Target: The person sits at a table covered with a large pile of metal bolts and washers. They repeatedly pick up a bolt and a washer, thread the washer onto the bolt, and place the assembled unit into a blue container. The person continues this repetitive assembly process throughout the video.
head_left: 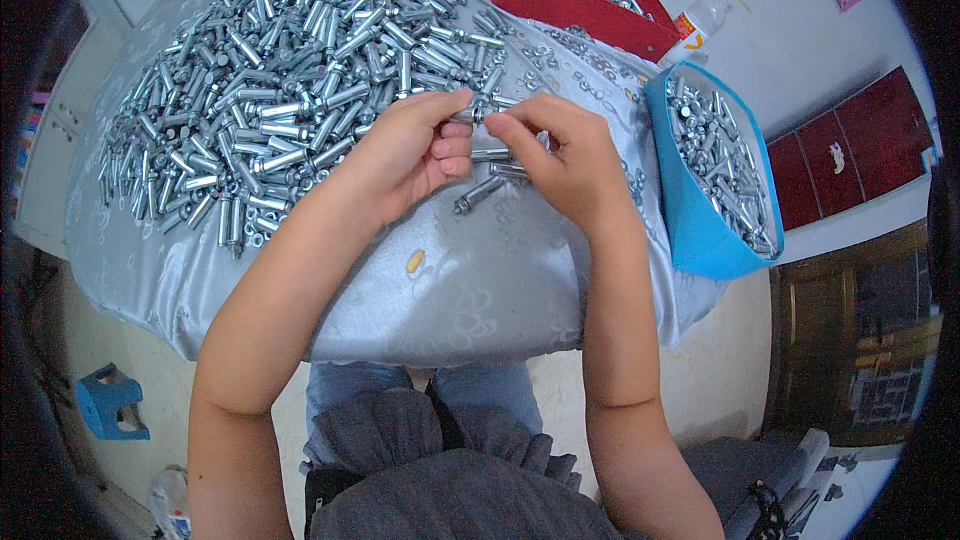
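Note:
My left hand (408, 152) and my right hand (565, 158) meet over the grey cloth-covered table (470, 290). Between their fingertips they pinch one silver metal bolt (480, 112), the left thumb and fingers on one end and the right on the other. Two or three more bolts (480, 194) lie on the cloth just under my hands. A big heap of the same silver bolts and sleeves (290, 80) covers the table's left and far side.
A blue box (700, 230) full of bolts stands at the right edge of the table. A red box (585, 10) with bolts sits at the back. Loose washers (590, 70) lie between them. A small white bottle (697, 25), a blue stool (108, 402) on the floor.

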The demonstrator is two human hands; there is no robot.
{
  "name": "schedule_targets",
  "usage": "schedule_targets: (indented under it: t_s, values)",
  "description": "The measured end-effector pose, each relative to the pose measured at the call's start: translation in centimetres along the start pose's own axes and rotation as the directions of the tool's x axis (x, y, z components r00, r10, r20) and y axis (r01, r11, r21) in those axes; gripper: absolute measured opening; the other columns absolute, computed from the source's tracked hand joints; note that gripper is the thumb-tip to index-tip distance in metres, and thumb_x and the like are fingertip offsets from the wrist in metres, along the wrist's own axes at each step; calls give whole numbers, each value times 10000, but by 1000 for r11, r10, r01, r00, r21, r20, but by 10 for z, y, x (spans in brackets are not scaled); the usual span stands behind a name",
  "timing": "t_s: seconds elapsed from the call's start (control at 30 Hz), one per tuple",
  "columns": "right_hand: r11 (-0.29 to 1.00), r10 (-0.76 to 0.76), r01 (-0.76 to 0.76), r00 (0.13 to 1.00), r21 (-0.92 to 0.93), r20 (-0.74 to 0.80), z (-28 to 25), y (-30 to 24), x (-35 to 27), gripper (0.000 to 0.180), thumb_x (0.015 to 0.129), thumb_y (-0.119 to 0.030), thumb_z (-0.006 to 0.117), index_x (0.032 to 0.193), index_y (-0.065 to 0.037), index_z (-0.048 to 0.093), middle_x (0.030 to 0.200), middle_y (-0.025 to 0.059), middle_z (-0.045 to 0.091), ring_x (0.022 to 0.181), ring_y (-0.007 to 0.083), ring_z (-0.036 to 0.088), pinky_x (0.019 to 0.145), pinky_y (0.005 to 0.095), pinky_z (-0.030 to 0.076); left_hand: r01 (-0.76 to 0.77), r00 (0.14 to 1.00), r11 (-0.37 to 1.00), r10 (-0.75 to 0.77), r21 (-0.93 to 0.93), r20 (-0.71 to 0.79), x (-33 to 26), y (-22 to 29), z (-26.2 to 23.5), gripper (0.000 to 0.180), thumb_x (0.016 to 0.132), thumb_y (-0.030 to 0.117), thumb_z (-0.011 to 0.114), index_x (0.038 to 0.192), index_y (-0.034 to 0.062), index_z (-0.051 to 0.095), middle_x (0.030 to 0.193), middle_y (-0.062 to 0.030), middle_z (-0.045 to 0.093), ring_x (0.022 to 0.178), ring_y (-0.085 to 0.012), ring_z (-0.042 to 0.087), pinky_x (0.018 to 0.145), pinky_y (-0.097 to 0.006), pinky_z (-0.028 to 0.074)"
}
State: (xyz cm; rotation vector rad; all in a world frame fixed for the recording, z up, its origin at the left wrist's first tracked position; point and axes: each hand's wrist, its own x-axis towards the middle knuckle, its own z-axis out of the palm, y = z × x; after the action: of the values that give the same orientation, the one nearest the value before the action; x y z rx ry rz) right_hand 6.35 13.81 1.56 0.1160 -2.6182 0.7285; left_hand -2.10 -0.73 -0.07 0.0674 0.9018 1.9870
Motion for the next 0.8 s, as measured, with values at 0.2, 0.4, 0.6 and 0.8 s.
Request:
schedule_targets:
  t_s: [0.2, 0.4, 0.6, 0.8]
  values:
    - [983, -19, 38, 994, 177, -109, 1, -10, 3, 258, 708, -179, 646, 939, -84, 581, 694, 69, 553, 616, 185, 528, 559, 296, 435, -17, 1000, 1000, 17, 14, 18, 3, 1, -4, 158, 851, 164, 497, 739, 65, 444, 586, 34, 376, 457, -39, 319, 387, -181, 271]
    - [983, -125, 130, 991, 127, -50, 4, 1, 2, 269, 701, -137, 643, 951, -73, 568, 779, 80, 560, 628, 192, 536, 578, 295, 443, 37, 999, 989, -32, 141, -35, 2, -2, -2, 153, 854, 177, 486, 751, 70, 451, 590, 34, 384, 456, -40, 317, 391, -177, 278]
    - [976, -26, 35, 999, 214, -45, 0, -11, 1, 331, 701, -76, 623, 1012, -66, 510, 830, 95, 560, 659, 193, 555, 591, 299, 448, 23, 998, 996, -18, 84, -58, 2, -5, -2, 146, 847, 178, 493, 756, 70, 456, 590, 39, 380, 456, -42, 316, 386, -179, 280]
    - [965, -84, 95, 995, 244, -55, 4, -5, 2, 291, 705, -78, 618, 978, -63, 521, 826, 100, 560, 663, 202, 554, 591, 304, 450, 46, 999, 997, -46, 60, -11, 4, -1, -4, 148, 843, 176, 501, 748, 69, 461, 584, 39, 378, 447, -40, 313, 381, -181, 283]
